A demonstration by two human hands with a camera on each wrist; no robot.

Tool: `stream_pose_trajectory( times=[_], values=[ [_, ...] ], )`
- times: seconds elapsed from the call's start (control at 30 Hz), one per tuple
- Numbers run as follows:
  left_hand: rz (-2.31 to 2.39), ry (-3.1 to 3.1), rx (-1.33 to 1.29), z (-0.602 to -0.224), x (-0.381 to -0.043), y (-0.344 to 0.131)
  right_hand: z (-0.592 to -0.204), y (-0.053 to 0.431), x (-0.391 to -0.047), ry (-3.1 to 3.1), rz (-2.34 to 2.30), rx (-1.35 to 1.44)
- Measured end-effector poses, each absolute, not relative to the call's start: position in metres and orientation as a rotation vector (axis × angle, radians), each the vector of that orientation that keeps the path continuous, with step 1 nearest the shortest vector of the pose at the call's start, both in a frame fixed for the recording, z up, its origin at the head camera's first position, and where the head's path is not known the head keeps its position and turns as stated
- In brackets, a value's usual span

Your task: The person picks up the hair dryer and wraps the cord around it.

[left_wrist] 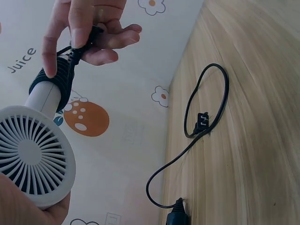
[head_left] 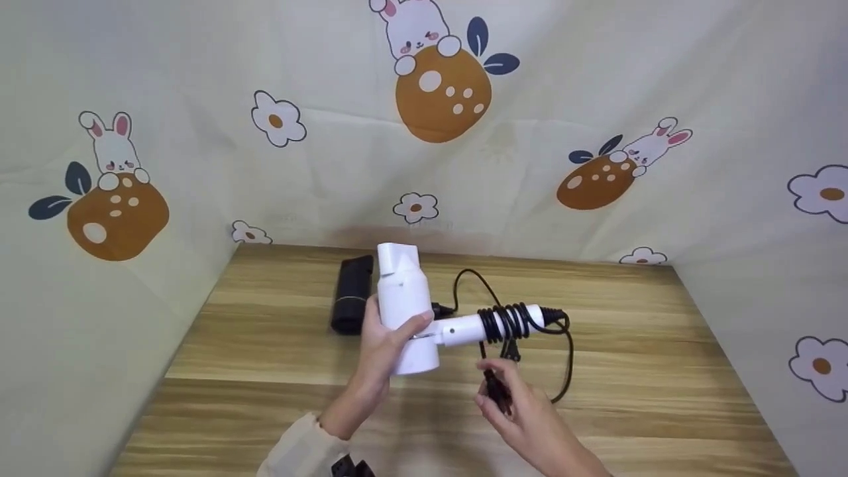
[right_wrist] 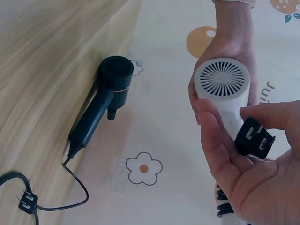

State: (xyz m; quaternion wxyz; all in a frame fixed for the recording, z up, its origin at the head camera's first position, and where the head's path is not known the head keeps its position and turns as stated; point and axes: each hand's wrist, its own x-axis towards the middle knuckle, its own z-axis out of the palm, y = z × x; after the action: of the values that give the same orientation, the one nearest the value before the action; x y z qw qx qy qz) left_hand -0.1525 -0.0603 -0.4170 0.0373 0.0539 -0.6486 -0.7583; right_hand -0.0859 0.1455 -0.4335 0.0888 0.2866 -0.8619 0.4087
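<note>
My left hand [head_left: 381,348] grips the barrel of a white hair dryer [head_left: 404,298], its thumb lying across the body near the handle. The dryer is held above the table, with the handle pointing right. A black cord [head_left: 507,321] is wound in several turns around that handle. At the cord's end is a black plug [right_wrist: 254,139], which my right hand [head_left: 527,411] holds between thumb and fingers, prongs showing in the right wrist view. The round grille [left_wrist: 30,152] of the white dryer faces the left wrist camera.
Behind the white dryer, a black hair dryer [head_left: 352,295] lies on the wooden table [head_left: 265,358]. Its thin cord [left_wrist: 164,166] loops across the wood to a second black plug [left_wrist: 202,121]. Cloth printed with rabbits and flowers [head_left: 331,172] surrounds the table at the back and sides.
</note>
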Motion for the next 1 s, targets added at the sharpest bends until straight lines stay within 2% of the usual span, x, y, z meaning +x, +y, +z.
stream_pose_trajectory(
  times=[0.2,0.3,0.6,0.87,1.0],
  values=[
    [-2.273,-2.030,0.110,-0.418,-0.152,-0.061,-0.429,0.152,-0.087,-2.518,1.126,1.098],
    [-2.239,-2.080,0.068,-0.418,-0.151,-0.061,-0.425,0.155,-0.088,-2.490,1.132,1.120],
    [-2.092,-2.347,-0.180,-0.420,-0.146,-0.058,-0.416,0.157,-0.097,-2.368,0.931,0.914],
    [-1.908,-2.564,-0.305,-0.412,-0.146,-0.059,-0.410,0.164,-0.109,-2.513,1.077,0.725],
    [-1.868,-2.609,-0.387,-0.409,-0.146,-0.061,-0.410,0.168,-0.114,-2.602,1.263,0.733]
  ],
)
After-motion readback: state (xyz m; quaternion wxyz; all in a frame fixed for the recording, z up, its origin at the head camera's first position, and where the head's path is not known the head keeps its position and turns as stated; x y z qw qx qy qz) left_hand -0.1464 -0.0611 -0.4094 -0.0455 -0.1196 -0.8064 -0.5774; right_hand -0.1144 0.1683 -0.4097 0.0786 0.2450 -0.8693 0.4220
